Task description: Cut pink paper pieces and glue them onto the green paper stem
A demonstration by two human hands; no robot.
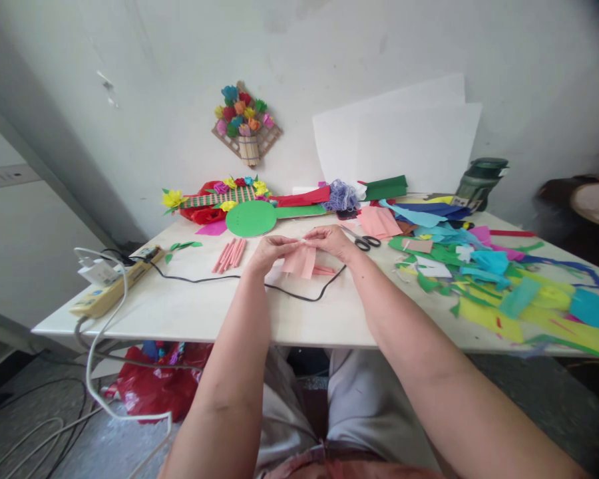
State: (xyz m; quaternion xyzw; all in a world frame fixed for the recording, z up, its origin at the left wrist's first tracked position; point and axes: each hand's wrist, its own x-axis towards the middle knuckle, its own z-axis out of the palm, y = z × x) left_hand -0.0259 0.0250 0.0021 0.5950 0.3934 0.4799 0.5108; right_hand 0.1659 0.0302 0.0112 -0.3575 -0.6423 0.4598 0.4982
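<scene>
Between my two hands hangs a small sheet of pink crepe paper (299, 262), pinched along its top edge. My left hand (272, 251) grips its upper left part, fingers closed. From the other side my right hand (332, 241) pinches the upper right part, and the fingertips of both hands nearly meet. A bundle of pink paper rolls (229, 255) lies to the left of my left hand. Below my right hand are a few more pink rolls (324, 271), partly covered by the sheet. Black-handled scissors (363, 243) rest just right of my right hand.
A black cable (299, 297) crosses the table before my hands from a power strip (100, 293). Behind lie a green cardboard shape (251, 219) and folded pink paper (379, 221). Colourful paper scraps (484, 286) cover the right side, with a dark bottle (480, 183) behind.
</scene>
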